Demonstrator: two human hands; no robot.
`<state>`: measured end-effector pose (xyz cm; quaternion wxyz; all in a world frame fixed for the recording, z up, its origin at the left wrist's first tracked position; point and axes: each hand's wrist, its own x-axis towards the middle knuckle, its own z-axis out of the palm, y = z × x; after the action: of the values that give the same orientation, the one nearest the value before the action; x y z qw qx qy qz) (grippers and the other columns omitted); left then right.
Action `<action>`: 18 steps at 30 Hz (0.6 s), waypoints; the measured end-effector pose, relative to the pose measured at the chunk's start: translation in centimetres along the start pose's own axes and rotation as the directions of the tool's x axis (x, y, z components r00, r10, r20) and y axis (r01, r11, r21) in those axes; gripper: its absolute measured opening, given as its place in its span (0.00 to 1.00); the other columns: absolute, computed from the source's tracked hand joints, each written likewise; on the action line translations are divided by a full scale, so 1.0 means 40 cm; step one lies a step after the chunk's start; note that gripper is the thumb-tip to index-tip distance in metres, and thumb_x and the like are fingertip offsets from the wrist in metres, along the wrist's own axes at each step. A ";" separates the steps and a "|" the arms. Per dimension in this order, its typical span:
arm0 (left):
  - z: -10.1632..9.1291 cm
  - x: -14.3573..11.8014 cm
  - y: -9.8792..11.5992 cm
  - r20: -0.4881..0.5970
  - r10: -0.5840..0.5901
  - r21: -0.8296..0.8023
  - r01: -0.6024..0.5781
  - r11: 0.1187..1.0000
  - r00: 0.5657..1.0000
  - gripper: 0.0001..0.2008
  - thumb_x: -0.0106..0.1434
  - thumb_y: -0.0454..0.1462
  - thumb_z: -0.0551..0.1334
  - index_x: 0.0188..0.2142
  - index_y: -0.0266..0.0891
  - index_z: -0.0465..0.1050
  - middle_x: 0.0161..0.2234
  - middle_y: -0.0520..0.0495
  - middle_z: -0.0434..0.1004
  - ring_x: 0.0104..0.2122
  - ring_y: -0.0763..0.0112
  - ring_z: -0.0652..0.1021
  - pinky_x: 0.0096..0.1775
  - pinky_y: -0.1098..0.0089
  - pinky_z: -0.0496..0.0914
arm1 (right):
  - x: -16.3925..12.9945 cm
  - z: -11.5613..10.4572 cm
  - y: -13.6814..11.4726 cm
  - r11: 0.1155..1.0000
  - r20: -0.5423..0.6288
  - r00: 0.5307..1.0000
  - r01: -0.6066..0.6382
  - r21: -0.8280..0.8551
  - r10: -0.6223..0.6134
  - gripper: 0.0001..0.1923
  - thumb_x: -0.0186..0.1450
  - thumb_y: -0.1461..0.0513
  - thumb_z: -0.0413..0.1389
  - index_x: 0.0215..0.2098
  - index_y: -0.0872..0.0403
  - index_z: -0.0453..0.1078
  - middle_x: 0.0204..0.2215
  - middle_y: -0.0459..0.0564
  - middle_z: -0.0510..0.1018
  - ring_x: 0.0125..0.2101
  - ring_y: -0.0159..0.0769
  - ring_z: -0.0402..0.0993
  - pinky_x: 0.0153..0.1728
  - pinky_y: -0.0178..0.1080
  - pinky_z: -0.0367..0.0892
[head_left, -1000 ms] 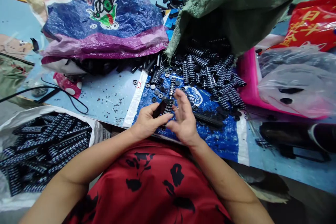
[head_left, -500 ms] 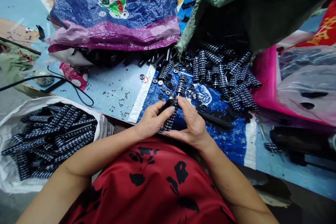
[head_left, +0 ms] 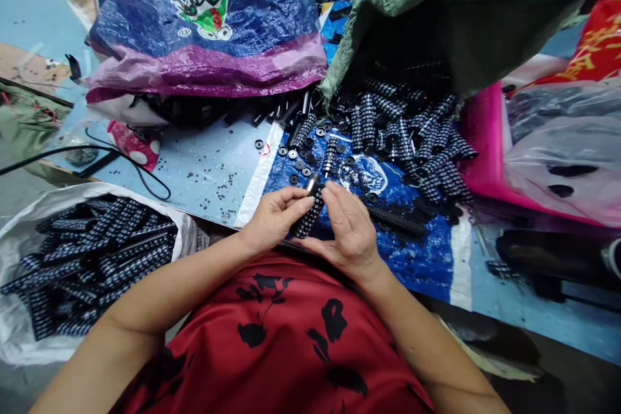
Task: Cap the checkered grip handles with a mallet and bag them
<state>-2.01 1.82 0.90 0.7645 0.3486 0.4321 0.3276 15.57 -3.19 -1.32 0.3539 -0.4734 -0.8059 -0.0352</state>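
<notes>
In front of the red garment, my left hand is closed, thumb and fingers pinching a dark rod-like piece with a shiny end. Right beside that piece, a black tube with rows of white squares slants between my hands. My right hand curls round the tube, fingertips at its top and thumb near its lower end. Whether the two pieces are joined cannot be made out. Just beyond my fingers, another patterned tube lies on the blue plastic sheet, close to several small black discs.
More patterned tubes spill from a green sack at the back right. A white sack of similar tubes stands at left. A pink bin is at right, a blue-and-purple bag behind. A black cable crosses the left side.
Both hands keep their hold on the pieces, with the fingers shifting slightly. The dark piece's shiny end shows more now. The whole view has shifted a little.
</notes>
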 end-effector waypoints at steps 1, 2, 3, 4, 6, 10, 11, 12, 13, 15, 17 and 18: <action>-0.003 0.002 -0.001 0.016 -0.050 -0.026 0.050 0.998 0.999 0.24 0.55 0.50 0.75 0.42 0.34 0.78 0.35 0.48 0.79 0.32 0.74 0.77 0.38 0.72 0.71 | 0.000 0.003 0.000 1.000 0.014 1.000 -0.009 0.014 0.009 0.52 0.64 0.45 0.65 0.74 0.63 0.51 0.61 0.71 0.71 0.63 0.54 0.69 0.61 0.53 0.69; -0.006 0.004 -0.003 0.030 -0.100 -0.062 0.102 0.993 0.995 0.25 0.54 0.51 0.76 0.41 0.35 0.77 0.33 0.49 0.79 0.31 0.73 0.78 0.37 0.71 0.72 | 0.001 0.005 0.001 0.999 0.026 0.999 -0.020 0.034 0.019 0.53 0.64 0.45 0.66 0.74 0.63 0.51 0.61 0.71 0.71 0.63 0.54 0.69 0.61 0.53 0.68; -0.011 0.008 -0.006 0.043 -0.144 -0.098 0.148 0.984 0.989 0.26 0.53 0.51 0.76 0.41 0.35 0.75 0.32 0.50 0.78 0.30 0.70 0.79 0.36 0.69 0.73 | 0.001 0.006 0.003 0.998 0.037 0.999 -0.031 0.057 0.029 0.54 0.63 0.44 0.66 0.74 0.63 0.50 0.62 0.71 0.70 0.64 0.54 0.68 0.62 0.53 0.67; -0.018 0.012 -0.009 0.049 -0.168 -0.119 0.173 0.978 0.985 0.27 0.52 0.51 0.76 0.42 0.36 0.74 0.32 0.50 0.78 0.30 0.69 0.79 0.36 0.68 0.73 | 0.000 0.005 0.009 0.996 0.051 0.998 -0.041 0.076 0.037 0.54 0.63 0.43 0.66 0.75 0.62 0.49 0.63 0.70 0.69 0.65 0.55 0.66 0.63 0.54 0.66; -0.045 0.025 -0.013 0.027 -0.108 -0.060 0.110 0.992 0.994 0.25 0.54 0.51 0.75 0.42 0.37 0.72 0.33 0.50 0.79 0.29 0.69 0.79 0.36 0.67 0.73 | -0.010 -0.003 0.030 0.996 0.078 0.995 -0.062 0.066 0.057 0.53 0.63 0.43 0.65 0.74 0.63 0.50 0.63 0.69 0.69 0.66 0.56 0.64 0.64 0.55 0.64; -0.145 0.054 0.006 0.007 0.318 0.537 -0.271 0.798 0.948 0.16 0.62 0.46 0.70 0.43 0.37 0.77 0.37 0.47 0.80 0.34 0.71 0.77 0.40 0.69 0.70 | -0.059 -0.034 0.101 0.953 0.150 0.972 -0.137 -0.271 0.182 0.23 0.69 0.56 0.63 0.58 0.58 0.70 0.50 0.59 0.79 0.52 0.51 0.75 0.52 0.48 0.69; -0.170 0.059 0.016 0.048 0.371 0.698 -0.297 0.652 0.927 0.14 0.63 0.44 0.69 0.43 0.37 0.78 0.38 0.46 0.80 0.36 0.70 0.77 0.41 0.68 0.69 | -0.070 -0.041 0.117 0.932 0.175 0.965 -0.125 -0.339 0.193 0.15 0.70 0.59 0.62 0.52 0.57 0.73 0.44 0.55 0.80 0.46 0.48 0.76 0.46 0.46 0.69; -0.192 0.064 0.028 0.086 0.383 0.819 -0.284 0.499 0.920 0.12 0.63 0.43 0.69 0.43 0.38 0.80 0.38 0.46 0.81 0.38 0.68 0.77 0.43 0.67 0.68 | -0.078 -0.048 0.128 0.918 0.198 0.961 -0.103 -0.382 0.191 0.10 0.70 0.61 0.61 0.48 0.56 0.74 0.40 0.53 0.80 0.41 0.45 0.76 0.42 0.44 0.68; -0.209 0.069 0.041 0.110 0.362 0.897 -0.249 0.365 0.926 0.11 0.63 0.42 0.69 0.42 0.39 0.81 0.39 0.45 0.81 0.39 0.67 0.77 0.44 0.66 0.67 | -0.081 -0.054 0.134 0.917 0.213 0.962 -0.078 -0.391 0.172 0.08 0.71 0.61 0.60 0.47 0.57 0.74 0.38 0.53 0.79 0.38 0.43 0.75 0.39 0.43 0.67; -0.228 0.078 0.062 0.108 0.261 0.961 -0.169 0.221 0.959 0.12 0.60 0.43 0.71 0.41 0.39 0.82 0.38 0.45 0.80 0.38 0.66 0.76 0.42 0.65 0.66 | -0.072 -0.063 0.128 0.941 0.203 0.971 -0.050 -0.334 0.123 0.09 0.71 0.63 0.59 0.48 0.59 0.72 0.38 0.55 0.79 0.36 0.41 0.73 0.39 0.41 0.67; -0.230 0.087 0.074 0.064 0.136 0.960 -0.098 0.261 0.989 0.14 0.58 0.45 0.73 0.38 0.38 0.81 0.33 0.47 0.78 0.33 0.69 0.73 0.36 0.68 0.63 | -0.048 -0.063 0.103 0.974 0.142 0.986 -0.059 -0.219 0.092 0.10 0.72 0.66 0.57 0.50 0.61 0.71 0.39 0.56 0.79 0.38 0.39 0.74 0.41 0.39 0.68; -0.229 0.091 0.075 0.043 0.080 0.944 -0.067 0.324 0.996 0.15 0.57 0.46 0.73 0.37 0.37 0.80 0.29 0.49 0.75 0.29 0.71 0.71 0.33 0.68 0.60 | -0.032 -0.059 0.088 0.986 0.103 0.991 -0.067 -0.155 0.084 0.10 0.72 0.67 0.55 0.51 0.61 0.70 0.39 0.56 0.79 0.37 0.38 0.74 0.41 0.37 0.68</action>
<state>-9.24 8.66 -1.73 0.4025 0.7444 0.5302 0.0525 20.00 -3.14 -1.32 0.2734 -0.5304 -0.8004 -0.0569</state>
